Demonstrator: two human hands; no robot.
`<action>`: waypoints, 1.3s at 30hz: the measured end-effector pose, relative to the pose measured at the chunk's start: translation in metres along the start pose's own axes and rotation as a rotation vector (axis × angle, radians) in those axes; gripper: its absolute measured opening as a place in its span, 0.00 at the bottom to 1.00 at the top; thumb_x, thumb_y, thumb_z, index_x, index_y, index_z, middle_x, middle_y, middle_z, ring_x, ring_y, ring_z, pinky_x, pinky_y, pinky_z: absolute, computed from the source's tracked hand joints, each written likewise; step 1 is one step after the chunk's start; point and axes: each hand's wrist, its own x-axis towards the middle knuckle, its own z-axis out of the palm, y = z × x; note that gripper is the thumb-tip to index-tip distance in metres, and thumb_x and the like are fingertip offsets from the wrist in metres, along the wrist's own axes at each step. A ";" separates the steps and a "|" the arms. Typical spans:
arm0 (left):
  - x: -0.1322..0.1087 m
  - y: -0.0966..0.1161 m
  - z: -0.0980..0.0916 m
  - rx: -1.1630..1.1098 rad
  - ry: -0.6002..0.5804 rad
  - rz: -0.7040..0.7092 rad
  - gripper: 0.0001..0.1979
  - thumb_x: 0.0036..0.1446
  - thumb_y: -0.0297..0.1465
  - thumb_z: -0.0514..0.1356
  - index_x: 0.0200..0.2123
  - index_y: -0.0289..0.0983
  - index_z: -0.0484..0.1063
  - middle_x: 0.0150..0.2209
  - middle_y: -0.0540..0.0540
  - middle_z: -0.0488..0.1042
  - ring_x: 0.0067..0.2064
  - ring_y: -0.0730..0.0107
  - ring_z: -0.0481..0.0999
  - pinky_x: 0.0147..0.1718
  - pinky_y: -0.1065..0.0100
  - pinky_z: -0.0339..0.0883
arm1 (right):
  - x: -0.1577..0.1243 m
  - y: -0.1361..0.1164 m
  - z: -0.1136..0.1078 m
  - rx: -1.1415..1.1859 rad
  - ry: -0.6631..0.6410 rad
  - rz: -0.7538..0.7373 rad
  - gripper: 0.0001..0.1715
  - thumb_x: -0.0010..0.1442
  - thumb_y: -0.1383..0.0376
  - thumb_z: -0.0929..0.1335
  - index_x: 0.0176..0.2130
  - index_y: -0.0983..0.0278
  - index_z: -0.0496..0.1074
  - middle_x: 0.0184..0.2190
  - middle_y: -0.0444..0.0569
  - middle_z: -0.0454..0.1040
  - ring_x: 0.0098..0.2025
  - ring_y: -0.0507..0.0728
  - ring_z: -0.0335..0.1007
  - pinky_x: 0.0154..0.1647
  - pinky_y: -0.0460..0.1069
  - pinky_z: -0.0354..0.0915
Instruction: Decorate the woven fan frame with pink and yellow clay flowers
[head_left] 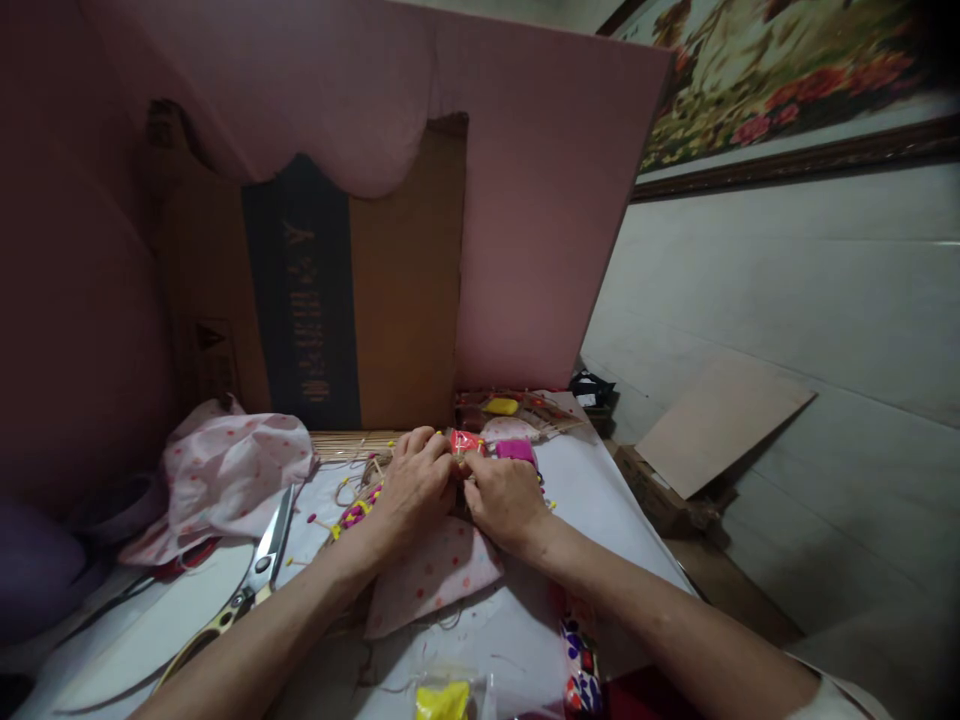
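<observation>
My left hand (420,478) and my right hand (508,500) meet near the far side of the white tabletop, fingers curled and pinching close together. What they grip is hidden between the fingers. Just below them lies a piece of pale pink cloth (435,585) with red dots. Beside my left hand are pink and yellow ball-headed pins or beads (358,512) and some brown cord. A small red packet (466,441) sits just beyond the fingertips, and a magenta piece (516,451) lies past my right hand.
Large scissors (262,565) lie partly open at left by crumpled dotted cloth (232,470). A cardboard sheet (405,290) leans on a pink panel (532,230) behind. Nearer me are a yellow item (442,700) in clear plastic and a colourful patterned item (580,655).
</observation>
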 end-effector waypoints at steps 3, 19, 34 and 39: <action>0.001 0.000 0.002 -0.055 0.012 -0.020 0.06 0.48 0.23 0.58 0.30 0.37 0.74 0.38 0.41 0.71 0.48 0.53 0.60 0.47 0.51 0.57 | 0.000 -0.001 0.001 0.002 -0.003 0.001 0.09 0.59 0.67 0.60 0.39 0.63 0.67 0.32 0.50 0.76 0.33 0.57 0.73 0.31 0.48 0.57; -0.003 0.006 -0.044 -1.054 0.125 -0.600 0.03 0.45 0.27 0.57 0.26 0.33 0.70 0.23 0.49 0.73 0.24 0.73 0.70 0.24 0.72 0.62 | -0.003 0.007 0.009 0.049 0.077 -0.062 0.11 0.62 0.63 0.61 0.35 0.63 0.70 0.31 0.49 0.77 0.32 0.56 0.72 0.30 0.47 0.55; -0.092 0.074 -0.052 -1.551 0.010 -1.192 0.15 0.36 0.36 0.70 0.26 0.32 0.77 0.19 0.48 0.70 0.17 0.79 0.62 0.17 0.75 0.53 | -0.022 0.026 0.011 -0.149 0.158 -0.422 0.21 0.58 0.70 0.63 0.52 0.65 0.67 0.24 0.48 0.72 0.23 0.52 0.63 0.23 0.48 0.47; -0.106 0.085 -0.056 -1.672 -0.015 -1.351 0.15 0.31 0.36 0.72 0.24 0.34 0.76 0.16 0.52 0.67 0.17 0.79 0.62 0.19 0.74 0.56 | -0.022 0.026 0.009 -0.186 0.149 -0.444 0.20 0.58 0.70 0.63 0.50 0.66 0.68 0.25 0.49 0.73 0.25 0.53 0.65 0.24 0.49 0.48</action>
